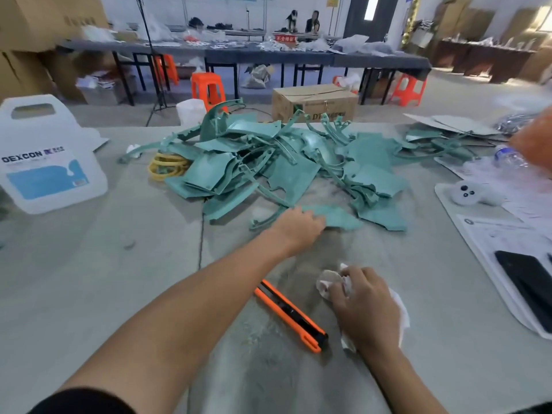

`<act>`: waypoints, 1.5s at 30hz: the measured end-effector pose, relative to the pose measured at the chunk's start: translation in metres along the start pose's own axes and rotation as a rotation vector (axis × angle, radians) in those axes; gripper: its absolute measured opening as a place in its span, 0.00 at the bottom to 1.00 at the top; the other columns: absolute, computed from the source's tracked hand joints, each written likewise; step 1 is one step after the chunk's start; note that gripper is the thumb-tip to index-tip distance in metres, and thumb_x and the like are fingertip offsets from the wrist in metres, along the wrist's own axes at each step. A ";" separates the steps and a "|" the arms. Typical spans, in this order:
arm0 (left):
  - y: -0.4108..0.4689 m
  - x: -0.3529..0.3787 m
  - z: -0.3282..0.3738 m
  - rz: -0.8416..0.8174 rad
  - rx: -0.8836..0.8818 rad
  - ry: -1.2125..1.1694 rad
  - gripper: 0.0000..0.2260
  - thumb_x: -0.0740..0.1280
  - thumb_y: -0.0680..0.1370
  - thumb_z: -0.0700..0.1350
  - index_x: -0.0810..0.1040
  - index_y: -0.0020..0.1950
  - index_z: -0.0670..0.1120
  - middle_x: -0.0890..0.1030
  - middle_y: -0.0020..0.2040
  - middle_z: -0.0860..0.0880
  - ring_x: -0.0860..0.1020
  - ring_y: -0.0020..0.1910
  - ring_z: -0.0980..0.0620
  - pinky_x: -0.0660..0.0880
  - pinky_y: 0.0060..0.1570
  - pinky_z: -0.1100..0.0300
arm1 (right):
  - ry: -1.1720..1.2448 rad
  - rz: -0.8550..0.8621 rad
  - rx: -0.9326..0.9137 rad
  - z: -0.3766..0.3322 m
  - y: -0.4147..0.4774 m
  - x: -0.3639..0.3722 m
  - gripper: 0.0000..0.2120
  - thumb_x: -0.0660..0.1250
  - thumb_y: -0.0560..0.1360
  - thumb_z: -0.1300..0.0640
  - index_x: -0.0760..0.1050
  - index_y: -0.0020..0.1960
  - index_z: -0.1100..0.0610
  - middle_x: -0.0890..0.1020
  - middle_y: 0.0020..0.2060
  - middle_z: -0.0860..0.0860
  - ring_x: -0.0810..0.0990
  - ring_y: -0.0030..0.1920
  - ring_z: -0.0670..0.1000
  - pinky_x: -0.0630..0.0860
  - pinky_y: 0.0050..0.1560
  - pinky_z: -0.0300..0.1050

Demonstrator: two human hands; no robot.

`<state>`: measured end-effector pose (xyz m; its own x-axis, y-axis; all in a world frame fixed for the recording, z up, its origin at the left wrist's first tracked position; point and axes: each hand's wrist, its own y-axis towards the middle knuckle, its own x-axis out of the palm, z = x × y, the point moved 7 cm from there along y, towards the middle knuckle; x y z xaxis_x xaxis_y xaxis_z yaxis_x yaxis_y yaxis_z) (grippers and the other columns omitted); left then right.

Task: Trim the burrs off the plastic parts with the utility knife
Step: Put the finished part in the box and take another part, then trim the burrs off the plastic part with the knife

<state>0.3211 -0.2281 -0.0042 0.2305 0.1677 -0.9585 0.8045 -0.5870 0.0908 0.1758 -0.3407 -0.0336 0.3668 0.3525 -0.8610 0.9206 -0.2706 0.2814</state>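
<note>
Teal plastic parts lie in a loose pile in the middle of the table. One flat part sits at the pile's near edge. The left hand is stretched out to it, its fingers curled over the part's left end; the thumb is hidden. The right hand is close to the body, its fingers bunched on a crumpled white cloth that it presses to the tabletop. The two hands are well apart. The knife, orange and black, lies untouched on the table just left of the right hand, between the two forearms. I cannot tell whether its blade is out.

The step in hand looks like fetching the next part, so no trimming is under way yet. To do it well, draw that one part clear of the curved strips lying against it, so the heap does not drag along. Bring it to the bare patch near the knife. The right hand would need to drop the cloth before taking the knife. Hold the part by a face away from the burred edge, and cut away from the holding fingers. A white jug at far left and a phone at right stand clear of the work.
</note>
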 end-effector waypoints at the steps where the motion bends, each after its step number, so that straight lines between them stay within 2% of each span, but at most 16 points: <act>1: -0.003 -0.013 -0.004 0.093 0.017 -0.010 0.11 0.55 0.84 0.39 0.70 0.65 0.42 0.78 0.61 0.41 0.77 0.56 0.39 0.74 0.53 0.48 | 0.004 -0.001 -0.003 0.000 0.000 0.000 0.13 0.68 0.75 0.50 0.81 0.58 0.52 0.82 0.52 0.51 0.80 0.55 0.58 0.74 0.47 0.51; 4: -0.022 -0.074 -0.025 0.441 -0.002 -0.349 0.05 0.58 0.83 0.38 0.72 0.55 0.39 0.77 0.47 0.42 0.78 0.43 0.40 0.71 0.37 0.50 | -0.015 -0.028 -0.014 0.002 0.000 0.001 0.13 0.66 0.76 0.47 0.80 0.58 0.50 0.81 0.54 0.50 0.79 0.58 0.57 0.73 0.49 0.51; 7: -0.064 -0.123 -0.056 0.678 -0.136 -0.671 0.01 0.60 0.81 0.37 0.70 0.50 0.42 0.71 0.42 0.49 0.71 0.37 0.49 0.63 0.34 0.58 | -0.018 -0.047 -0.012 0.003 0.000 0.000 0.16 0.62 0.76 0.44 0.79 0.58 0.50 0.81 0.54 0.51 0.79 0.58 0.57 0.72 0.51 0.51; 11: -0.155 -0.136 -0.089 0.787 -0.296 -0.781 0.06 0.63 0.76 0.40 0.78 0.51 0.47 0.75 0.59 0.51 0.71 0.59 0.54 0.64 0.60 0.66 | 0.024 -0.080 0.021 0.004 0.001 -0.001 0.16 0.62 0.78 0.45 0.78 0.62 0.50 0.80 0.56 0.52 0.76 0.61 0.57 0.70 0.54 0.52; 13: -0.212 -0.120 -0.104 0.768 -0.429 -0.679 0.11 0.64 0.72 0.37 0.81 0.49 0.49 0.70 0.63 0.53 0.67 0.63 0.54 0.57 0.64 0.73 | 0.052 -0.122 -0.011 0.005 0.000 -0.002 0.15 0.60 0.80 0.47 0.77 0.64 0.48 0.79 0.59 0.52 0.75 0.62 0.57 0.70 0.57 0.52; 17: -0.314 -0.065 -0.115 0.601 -0.599 -0.774 0.23 0.63 0.70 0.25 0.83 0.49 0.52 0.75 0.60 0.53 0.73 0.59 0.62 0.67 0.58 0.71 | 0.002 -0.270 -0.091 -0.002 -0.001 -0.003 0.19 0.52 0.82 0.45 0.71 0.70 0.47 0.75 0.66 0.53 0.71 0.65 0.57 0.70 0.65 0.55; 20: -0.366 -0.037 -0.115 0.483 -0.608 -0.901 0.21 0.60 0.68 0.34 0.81 0.51 0.56 0.82 0.53 0.53 0.77 0.53 0.67 0.70 0.52 0.73 | 0.062 -0.097 -0.008 -0.019 -0.001 -0.027 0.29 0.58 0.75 0.38 0.72 0.72 0.49 0.70 0.71 0.60 0.68 0.69 0.64 0.64 0.68 0.63; 23: -0.404 -0.008 -0.120 0.297 -0.664 -0.946 0.24 0.62 0.73 0.40 0.76 0.68 0.56 0.77 0.63 0.54 0.75 0.64 0.58 0.69 0.66 0.64 | -0.025 0.133 -0.267 -0.065 -0.020 -0.048 0.25 0.67 0.71 0.42 0.80 0.63 0.55 0.78 0.60 0.61 0.77 0.57 0.69 0.69 0.58 0.65; 25: -0.425 0.005 -0.132 0.235 -0.752 -0.845 0.28 0.68 0.76 0.35 0.71 0.75 0.53 0.72 0.66 0.54 0.71 0.68 0.52 0.68 0.70 0.56 | -0.097 -0.016 -0.444 -0.092 -0.035 -0.032 0.13 0.65 0.77 0.44 0.82 0.54 0.50 0.83 0.49 0.54 0.81 0.51 0.63 0.75 0.55 0.60; 27: -0.439 -0.001 -0.143 0.331 -0.855 -0.712 0.18 0.74 0.75 0.39 0.80 0.63 0.51 0.72 0.62 0.55 0.72 0.66 0.50 0.68 0.67 0.56 | -0.218 -0.294 -0.425 -0.097 -0.050 -0.005 0.16 0.61 0.79 0.38 0.79 0.60 0.43 0.81 0.51 0.48 0.78 0.58 0.57 0.70 0.62 0.53; 29: -0.444 -0.020 -0.138 0.450 -0.971 -0.643 0.03 0.75 0.75 0.51 0.83 0.42 0.56 0.76 0.56 0.59 0.74 0.60 0.55 0.66 0.60 0.61 | -0.254 -0.359 -0.361 -0.093 -0.057 0.006 0.19 0.62 0.79 0.38 0.75 0.66 0.43 0.79 0.56 0.49 0.75 0.62 0.56 0.66 0.65 0.52; 31: -0.435 -0.034 -0.117 0.525 -0.923 -0.600 0.18 0.67 0.76 0.65 0.80 0.33 0.54 0.78 0.47 0.63 0.75 0.49 0.61 0.67 0.51 0.62 | -0.189 -0.299 -0.344 -0.096 -0.057 0.003 0.20 0.63 0.79 0.42 0.74 0.69 0.47 0.80 0.56 0.51 0.76 0.62 0.57 0.66 0.65 0.52; 34: -0.397 -0.026 -0.073 0.331 -0.739 -0.577 0.26 0.56 0.75 0.73 0.83 0.55 0.57 0.78 0.62 0.58 0.75 0.63 0.54 0.65 0.63 0.60 | -0.232 -0.278 -0.333 -0.098 -0.051 -0.002 0.17 0.60 0.81 0.41 0.74 0.66 0.47 0.82 0.56 0.50 0.77 0.62 0.55 0.67 0.63 0.51; 36: -0.385 0.008 -0.063 -0.036 -0.753 -0.612 0.45 0.53 0.69 0.80 0.59 0.80 0.57 0.56 0.82 0.48 0.52 0.80 0.48 0.52 0.77 0.53 | -0.329 -0.320 -0.351 -0.098 -0.053 -0.001 0.16 0.57 0.82 0.39 0.74 0.63 0.45 0.81 0.56 0.48 0.76 0.61 0.54 0.67 0.62 0.50; 39: -0.384 0.035 -0.070 -0.241 -0.804 -0.621 0.57 0.53 0.65 0.83 0.39 0.82 0.51 0.36 0.82 0.47 0.35 0.80 0.47 0.44 0.79 0.48 | -0.241 -0.343 -0.361 -0.092 -0.057 -0.001 0.16 0.59 0.83 0.43 0.76 0.65 0.49 0.79 0.56 0.53 0.75 0.60 0.57 0.66 0.61 0.50; 45: -0.380 0.005 -0.077 0.023 -0.744 -0.433 0.39 0.44 0.73 0.74 0.67 0.75 0.54 0.71 0.75 0.50 0.69 0.73 0.49 0.67 0.67 0.54 | 0.102 -0.368 -0.295 -0.079 -0.078 -0.015 0.15 0.63 0.83 0.48 0.74 0.68 0.49 0.71 0.54 0.50 0.74 0.56 0.57 0.71 0.56 0.53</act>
<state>0.0589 0.0569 -0.0226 0.1440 -0.2438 -0.9591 0.9866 0.1103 0.1201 0.1093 -0.2540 -0.0087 0.0072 0.4674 -0.8840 0.9851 0.1486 0.0867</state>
